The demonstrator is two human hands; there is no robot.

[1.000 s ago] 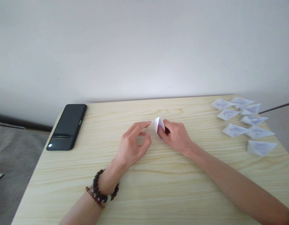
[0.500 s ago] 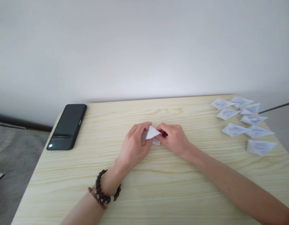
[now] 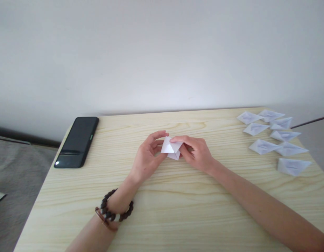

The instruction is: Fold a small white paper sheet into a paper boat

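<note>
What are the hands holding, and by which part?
A small folded white paper: left hand pinches its left side, right hand its right side and top edge.

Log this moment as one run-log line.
left hand: pinching folded white paper | right hand: pinching same paper | paper: just above table | folded paper pieces: far right | phone: far left

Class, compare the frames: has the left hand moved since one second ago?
Yes. The left hand has closed rightward onto the folded paper, away from the phone, joining the right hand.
</note>
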